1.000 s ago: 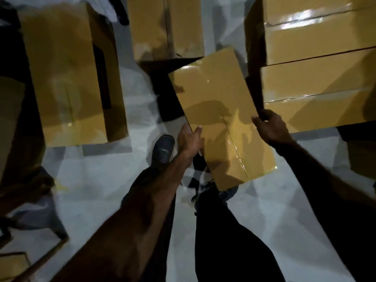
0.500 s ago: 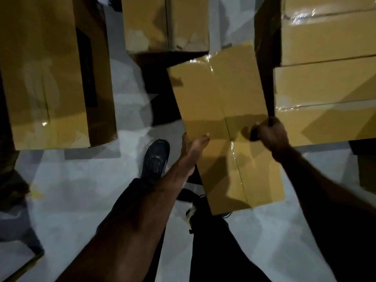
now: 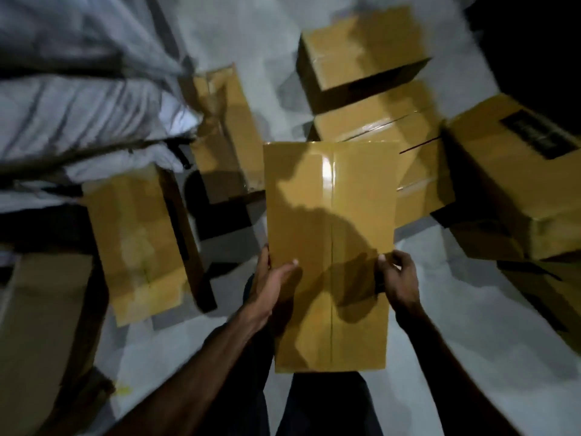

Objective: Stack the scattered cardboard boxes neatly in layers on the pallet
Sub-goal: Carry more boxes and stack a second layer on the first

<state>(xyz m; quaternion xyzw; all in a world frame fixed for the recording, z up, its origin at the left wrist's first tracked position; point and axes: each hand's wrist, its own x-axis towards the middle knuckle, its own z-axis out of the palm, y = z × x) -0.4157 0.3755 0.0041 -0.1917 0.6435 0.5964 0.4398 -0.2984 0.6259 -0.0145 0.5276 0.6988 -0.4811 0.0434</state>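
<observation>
I hold a long taped cardboard box [image 3: 330, 215] in front of my body, raised off the floor, its top face toward the camera. My left hand [image 3: 270, 278] grips its left edge, thumb on the top face. On the right edge my right hand [image 3: 397, 278] clamps the box with curled fingers. Several other cardboard boxes lie scattered on the grey floor: one at the left [image 3: 138, 243], one behind it [image 3: 226, 130], a pair at the back [image 3: 361, 48], and a big one at the right [image 3: 515, 177]. No pallet is visible.
White wrapped bundles [image 3: 72, 99] pile up at the upper left. A large brown carton [image 3: 41, 335] stands at the lower left edge. More cardboard [image 3: 553, 294] sits low at the right. Bare grey floor [image 3: 471, 309] shows to the right of my legs.
The box has been lifted and turned square to my body. My view has swung left and the surrounding boxes look different; the stacked boxes at the right have left the view.
</observation>
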